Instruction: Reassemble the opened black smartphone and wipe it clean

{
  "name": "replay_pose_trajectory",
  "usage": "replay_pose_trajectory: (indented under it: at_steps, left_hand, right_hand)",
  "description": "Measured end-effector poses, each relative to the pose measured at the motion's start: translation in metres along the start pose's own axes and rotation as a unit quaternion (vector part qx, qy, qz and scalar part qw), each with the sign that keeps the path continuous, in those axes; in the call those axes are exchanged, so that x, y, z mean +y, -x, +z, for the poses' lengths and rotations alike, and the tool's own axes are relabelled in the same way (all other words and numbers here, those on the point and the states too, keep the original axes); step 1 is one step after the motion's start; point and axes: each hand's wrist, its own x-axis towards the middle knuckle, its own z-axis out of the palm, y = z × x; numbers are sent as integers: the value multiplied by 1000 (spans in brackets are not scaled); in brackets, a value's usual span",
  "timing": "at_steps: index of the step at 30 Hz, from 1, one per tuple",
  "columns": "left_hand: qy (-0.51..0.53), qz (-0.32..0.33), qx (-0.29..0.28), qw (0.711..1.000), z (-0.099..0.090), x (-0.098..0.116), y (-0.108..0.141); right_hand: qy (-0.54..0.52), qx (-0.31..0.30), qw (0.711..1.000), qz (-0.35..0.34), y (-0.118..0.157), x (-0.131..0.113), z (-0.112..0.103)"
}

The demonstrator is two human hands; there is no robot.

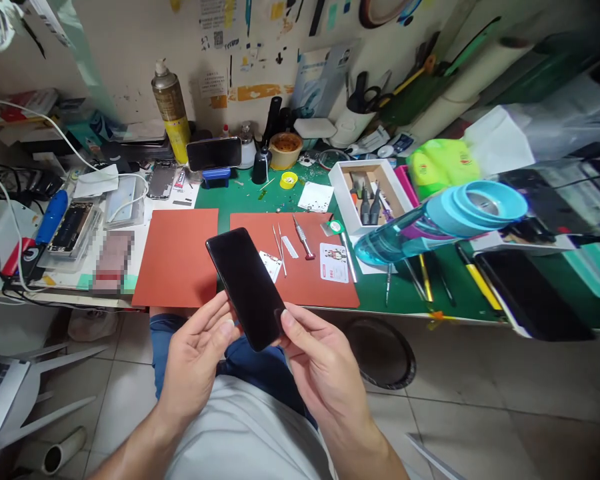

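Note:
A black smartphone (247, 287), its dark screen facing up, is held tilted above my lap at the bench's front edge. My left hand (200, 350) grips its lower left side, fingers underneath and thumb close to the edge. On the lower right corner, the thumb and fingers of my right hand (320, 360) pinch the phone. Beyond it, an orange-red mat (310, 290) carries tweezers (281, 250), a small screwdriver (304, 239), a thin white strip (290, 247) and a playing card (334, 263). Another card is partly hidden behind the phone.
A second orange-red mat (177, 260) lies to the left. At the right stand a white box of tools (340, 187) and a blue water bottle (395, 243). Another phone (535, 293) overhangs the front edge. A spray can (173, 110) and a propped phone (215, 154) stand behind.

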Motion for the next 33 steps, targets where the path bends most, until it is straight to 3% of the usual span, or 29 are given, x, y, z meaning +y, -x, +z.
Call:
replay_pose_trajectory:
  at_steps: [12, 33]
  left_hand:
    - [14, 46, 26, 999, 10, -3, -4]
    - [-79, -3, 117, 990, 6, 11, -8]
  right_hand:
    - [7, 14, 1000, -11, 2, 2, 4]
    - [29, 13, 999, -1, 5, 6, -4]
